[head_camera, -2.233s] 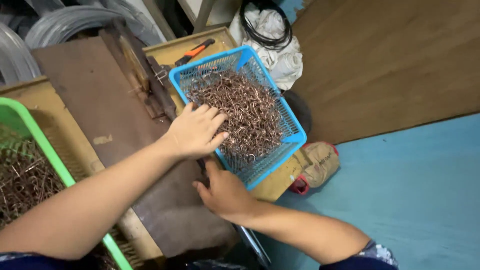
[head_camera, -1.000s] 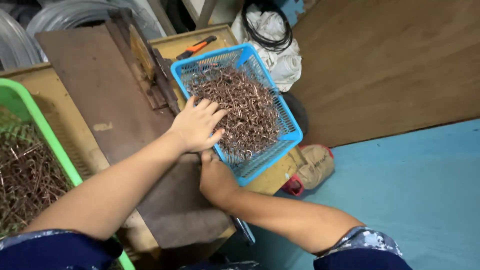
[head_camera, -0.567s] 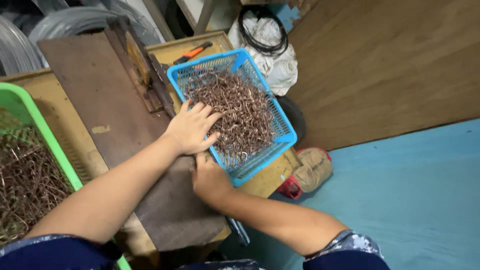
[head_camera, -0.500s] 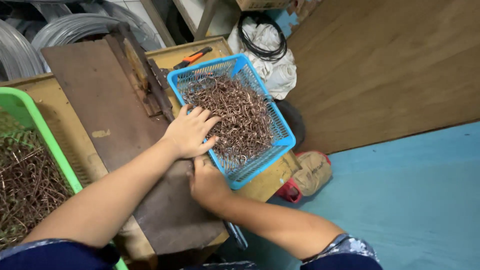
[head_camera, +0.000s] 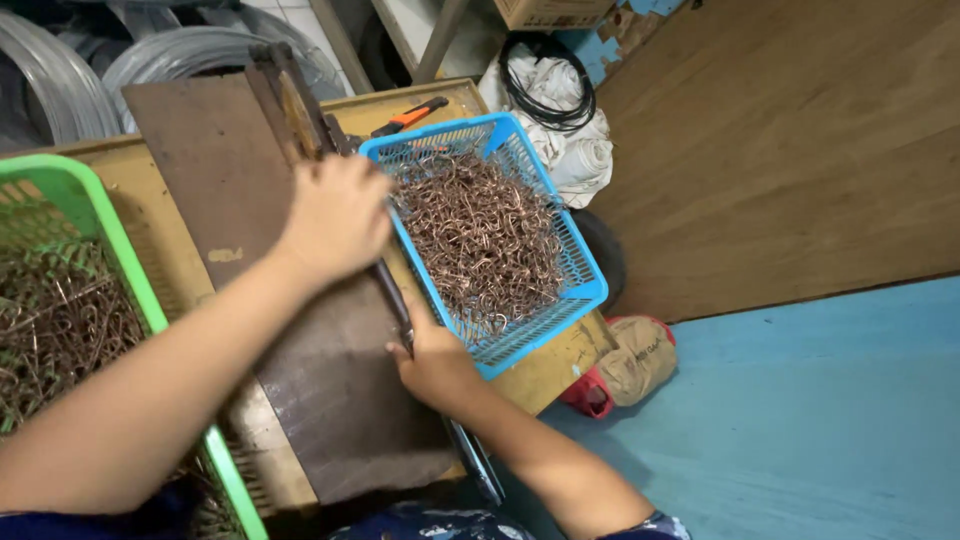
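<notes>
The long metal lever (head_camera: 395, 300) just beside the blue basket (head_camera: 585, 290) of copper hooks (head_camera: 485, 240) is clasped by both closed hands, the left hand (head_camera: 335, 215) higher and the right hand (head_camera: 435, 362) lower, so that it is kept steady.

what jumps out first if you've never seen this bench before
The bright blue basket heaped with bent copper-coloured wire hooks, at centre. Beside it the left hand and right hand grip a long metal lever over a dark plate; a green basket sits far left.
</notes>
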